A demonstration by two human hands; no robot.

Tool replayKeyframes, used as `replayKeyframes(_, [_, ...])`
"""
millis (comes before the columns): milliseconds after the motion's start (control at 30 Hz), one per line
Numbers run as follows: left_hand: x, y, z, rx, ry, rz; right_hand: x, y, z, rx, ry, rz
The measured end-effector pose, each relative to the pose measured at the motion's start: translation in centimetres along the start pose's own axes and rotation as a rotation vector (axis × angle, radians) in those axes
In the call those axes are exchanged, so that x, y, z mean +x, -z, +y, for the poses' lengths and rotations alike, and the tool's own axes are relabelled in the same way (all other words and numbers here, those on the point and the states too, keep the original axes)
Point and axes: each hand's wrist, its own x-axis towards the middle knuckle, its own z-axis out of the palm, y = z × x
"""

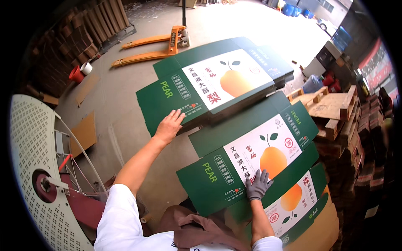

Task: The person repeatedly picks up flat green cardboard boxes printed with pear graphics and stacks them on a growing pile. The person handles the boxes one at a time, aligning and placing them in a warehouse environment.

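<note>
A worker in a white shirt leans over stacks of flattened green fruit boxes on a warehouse floor. The bare left hand (pixel 169 124) lies open and flat on the edge of the far stack (pixel 217 81), gripping nothing. The gloved right hand (pixel 258 185) presses, fingers spread, on the top sheet of the near stack (pixel 251 161), with no grasp closed on it. Every box in sight is unfolded, so the handling looks early, with none assembled. An orange pallet jack (pixel 155 46) stands beyond, wooden pallets (pixel 331 106) to the right.
</note>
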Motion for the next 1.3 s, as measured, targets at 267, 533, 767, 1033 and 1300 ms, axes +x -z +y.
replayKeyframes(267, [1.4, 1.3, -3.5, -0.006, -0.187, -0.043, 2.5, 1.2, -3.2, 0.26, -0.123, -0.011])
replayKeyframes(533, [0.0, 4.7, -1.7, -0.197, -0.21, -0.261, 2.4, 3.4, -13.5, 0.839, 0.252, -0.051])
replayKeyframes(767, [-3.5, 0.3, -3.0, -0.114, -0.004, -0.203, 4.2, 3.6, -17.5, 1.249, 0.095, -0.367])
replayKeyframes(1033, [-8.0, 3.3, 13.0, -0.163, -0.064, 0.019, 18.5, 8.1, -16.3, 2.082, -0.258, -0.283])
replayKeyframes(1300, [-20.9, 6.7, 19.5, -0.265, -0.273, -0.065, 1.5, 3.1, -7.9, 2.02, -0.443, 0.201])
